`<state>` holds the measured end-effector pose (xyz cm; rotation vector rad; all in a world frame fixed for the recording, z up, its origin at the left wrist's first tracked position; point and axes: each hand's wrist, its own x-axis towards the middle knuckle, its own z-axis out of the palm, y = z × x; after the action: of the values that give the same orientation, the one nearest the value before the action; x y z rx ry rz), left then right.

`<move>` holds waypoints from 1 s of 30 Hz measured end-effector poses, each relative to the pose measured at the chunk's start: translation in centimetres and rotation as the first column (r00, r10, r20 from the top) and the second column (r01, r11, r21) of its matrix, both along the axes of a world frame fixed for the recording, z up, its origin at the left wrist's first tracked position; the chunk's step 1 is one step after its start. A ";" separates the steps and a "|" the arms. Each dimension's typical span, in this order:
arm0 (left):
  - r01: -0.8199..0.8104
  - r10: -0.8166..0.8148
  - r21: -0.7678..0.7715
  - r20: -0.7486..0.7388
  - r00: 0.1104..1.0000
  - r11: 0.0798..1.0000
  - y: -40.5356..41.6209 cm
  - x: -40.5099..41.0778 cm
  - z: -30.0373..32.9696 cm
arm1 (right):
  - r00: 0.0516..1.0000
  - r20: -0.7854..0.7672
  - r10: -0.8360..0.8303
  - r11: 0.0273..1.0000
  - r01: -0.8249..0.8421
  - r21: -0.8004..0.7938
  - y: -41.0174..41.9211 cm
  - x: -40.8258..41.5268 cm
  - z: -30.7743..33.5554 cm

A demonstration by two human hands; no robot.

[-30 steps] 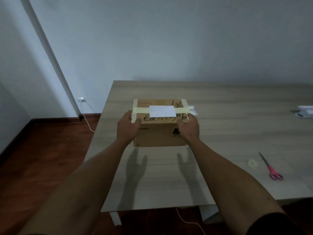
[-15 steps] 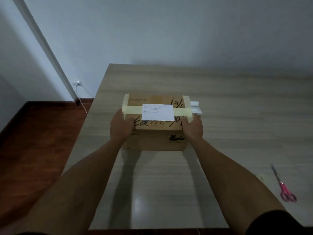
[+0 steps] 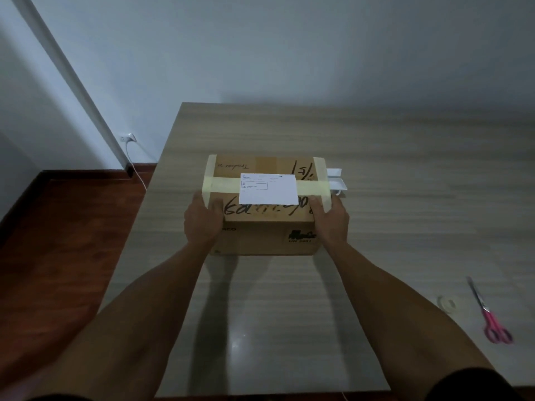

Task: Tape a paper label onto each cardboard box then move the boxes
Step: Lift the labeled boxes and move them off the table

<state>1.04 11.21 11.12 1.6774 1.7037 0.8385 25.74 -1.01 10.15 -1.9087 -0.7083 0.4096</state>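
A brown cardboard box (image 3: pixel 260 235) with black scrawl on top stands on the left part of the wooden table (image 3: pixel 405 175). A white paper label (image 3: pixel 267 189) lies on its top, over a band of pale yellow tape (image 3: pixel 223 185). My left hand (image 3: pixel 202 219) grips the box's left near corner, thumb on top. My right hand (image 3: pixel 330 219) grips the right near corner the same way. The fingers on the box's sides are hidden.
A white object (image 3: pixel 335 180) pokes out behind the box's right side. Near the table's right front lie a roll of tape (image 3: pixel 447 303) and pink-handled scissors (image 3: pixel 489 316). Left of the table are dark wood floor and a wall socket (image 3: pixel 128 138) with a white cable.
The box with both hands on it has come closer to me and now sits on the table; the view has tilted down. The scissors appear farther right.
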 end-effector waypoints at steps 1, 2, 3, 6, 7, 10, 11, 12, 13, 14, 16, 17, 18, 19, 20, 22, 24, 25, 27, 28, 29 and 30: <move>0.008 -0.008 0.018 0.000 1.000 1.000 0.0 -0.1 0.3 | 1.000 0.005 -0.004 1.000 0.004 0.010 -0.1 -0.1 0.3; 0.012 -0.012 0.036 0.000 1.000 0.999 0.0 -0.2 0.7 | 1.000 0.009 -0.012 1.000 0.012 0.013 -0.2 -0.2 0.8; 0.016 -0.016 0.053 -0.004 1.000 0.998 0.1 -0.3 1.2 | 1.000 0.013 -0.020 1.000 0.020 0.016 -0.2 -0.3 1.3; 0.034 -0.034 0.109 -0.001 0.999 0.993 0.2 -0.9 2.7 | 0.999 0.031 -0.024 1.000 0.024 0.016 -0.2 -0.7 3.1; 0.034 -0.034 0.117 -0.003 0.999 0.993 0.4 -1.2 3.3 | 0.999 0.041 -0.026 1.000 0.026 0.014 -0.1 -1.0 3.9; 0.025 -0.025 0.159 0.002 1.000 0.987 0.4 -2.1 4.9 | 0.995 0.084 -0.048 0.999 0.048 0.006 0.2 -1.6 6.2; 0.020 -0.020 0.171 0.004 1.000 0.985 0.3 -2.4 5.4 | 0.994 0.097 -0.052 0.999 0.052 0.008 0.2 -1.9 6.9; 0.016 -0.019 0.188 0.010 1.000 0.982 0.0 -3.1 6.2 | 0.992 0.114 -0.054 0.998 0.052 0.021 0.1 -2.6 7.8; 0.018 -0.020 0.194 0.009 1.000 0.981 0.0 -3.1 6.4 | 0.991 0.122 -0.060 0.998 0.058 0.022 0.3 -2.6 8.2; 0.012 -0.015 0.200 0.012 1.000 0.980 0.0 -3.3 6.7 | 0.990 0.125 -0.065 0.998 0.062 0.032 0.4 -2.7 8.7; 0.009 -0.014 0.214 0.020 1.000 0.977 -0.4 -4.5 7.5 | 0.991 0.124 -0.055 0.997 0.048 0.061 0.0 -3.7 9.6; 0.006 -0.012 0.217 0.024 1.000 0.976 -0.6 -5.0 8.0 | 0.990 0.129 -0.050 0.996 0.041 0.074 -0.1 -4.1 10.0; 0.006 -0.012 0.215 0.025 1.000 0.977 -0.9 -5.6 8.3 | 0.990 0.131 -0.044 0.996 0.033 0.083 -0.2 -4.5 10.3; 0.006 -0.012 0.212 0.027 1.000 0.977 -1.2 -6.3 8.7 | 0.990 0.135 -0.036 0.996 0.024 0.088 -0.3 -5.0 10.6; 0.008 -0.014 0.215 0.026 1.000 0.977 -1.5 -6.9 8.9 | 0.990 0.138 -0.028 0.996 0.016 0.085 -0.5 -5.4 10.8; 0.006 -0.009 0.226 0.015 1.000 0.974 -2.2 -8.1 9.3 | 0.990 0.140 -0.014 0.997 0.002 0.081 -0.8 -6.4 11.2; -0.017 0.016 0.229 0.007 1.000 0.973 -3.0 -9.1 9.7 | 0.990 0.139 0.006 0.994 -0.020 0.103 -1.0 -7.0 11.3; -0.031 0.031 0.233 0.002 1.000 0.972 -3.5 -9.6 9.9 | 0.989 0.145 0.016 0.993 -0.032 0.111 -1.1 -7.5 11.4; -0.049 0.051 0.246 -0.002 0.999 0.968 -4.6 -10.5 10.2 | 0.986 0.162 0.035 0.993 -0.053 0.105 -1.3 -8.1 11.6; -0.057 0.058 0.256 0.003 0.998 0.965 -5.0 -10.8 10.3 | 0.985 0.167 0.044 0.993 -0.062 0.103 -1.4 -8.3 11.7; -0.071 0.071 0.265 0.008 0.997 0.962 -5.6 -11.3 10.3 | 0.984 0.170 0.060 0.992 -0.078 0.103 -1.6 -8.7 11.9; -0.097 0.096 0.267 0.016 0.995 0.959 -6.3 -11.8 10.4 | 0.981 0.178 0.081 0.990 -0.099 0.097 -1.9 -9.2 12.1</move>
<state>-10.78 4.91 21.49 1.7754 1.7442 1.1616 16.56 -2.94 22.24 -1.8316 -0.9165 0.2580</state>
